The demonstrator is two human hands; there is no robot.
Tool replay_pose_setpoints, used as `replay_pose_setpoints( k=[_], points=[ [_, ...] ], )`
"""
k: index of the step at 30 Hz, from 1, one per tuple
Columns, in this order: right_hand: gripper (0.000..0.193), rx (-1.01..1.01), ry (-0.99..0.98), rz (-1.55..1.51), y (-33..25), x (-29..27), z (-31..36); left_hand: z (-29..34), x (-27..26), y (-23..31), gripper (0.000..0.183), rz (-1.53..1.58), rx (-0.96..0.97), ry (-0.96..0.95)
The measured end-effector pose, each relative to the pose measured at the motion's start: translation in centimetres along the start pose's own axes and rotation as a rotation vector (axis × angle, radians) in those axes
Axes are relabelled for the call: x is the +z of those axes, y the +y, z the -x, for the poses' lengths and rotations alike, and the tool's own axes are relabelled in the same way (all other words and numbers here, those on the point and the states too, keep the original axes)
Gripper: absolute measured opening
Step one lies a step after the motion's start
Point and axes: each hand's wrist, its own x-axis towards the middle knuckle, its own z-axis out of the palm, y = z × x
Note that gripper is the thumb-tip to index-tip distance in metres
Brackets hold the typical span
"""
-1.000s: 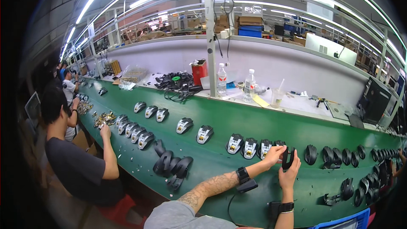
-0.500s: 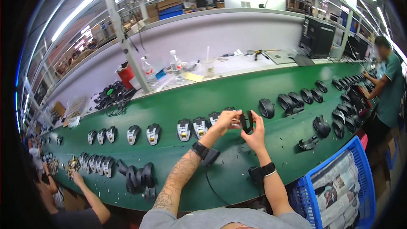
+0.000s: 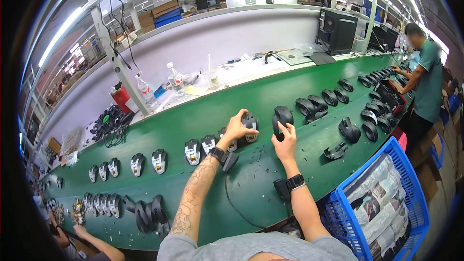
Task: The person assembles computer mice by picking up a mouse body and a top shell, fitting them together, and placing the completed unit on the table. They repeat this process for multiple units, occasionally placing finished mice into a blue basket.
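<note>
My left hand [image 3: 237,129] is closed around an open computer mouse [image 3: 250,126] with a grey and black body, its thumb on the near side. My right hand [image 3: 285,141] grips the near end of a black mouse [image 3: 283,115] just to the right, with thumb and fingers against its side. Whether a loose black piece is also under the right fingers cannot be made out. Left of my left hand, more uncovered mice with pale insides [image 3: 192,152] stand in a row on the green bench [image 3: 227,99].
Black mice [image 3: 317,102] are spread along the right. A loose black shell [image 3: 335,151] lies nearer me, with small black scraps about. A blue basket [image 3: 360,234] is at the right edge. Bottles [image 3: 175,76] stand on the back ledge. A co-worker [image 3: 427,72] works at the far right.
A curved black piece held between both hands is no longer seen there. My hands have moved apart, the left onto an open mouse, the right onto the black mouse. The view has swung right.
</note>
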Motion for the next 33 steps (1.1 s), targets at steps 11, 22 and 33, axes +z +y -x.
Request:
replay_pose_setpoints(
  k=[11, 22, 33],
  points=[
    [0.058, -0.041, -0.197, -0.208, -6.2, 0.1, 0.9, 6.4, 1.4, -0.4, 0.036, 1.317, -0.518, 0.138],
    [0.060, -0.169, -0.410, -0.213, -6.8, 1.6, 2.2, 9.7, 1.2, 0.9, 0.040, 1.418, -0.369, 0.153],
    [0.063, -0.201, -0.497, -0.062, -6.0, 1.7, 2.3, 10.0, 2.0, 2.0, 0.057, 1.155, -0.364, 0.216]
  ],
)
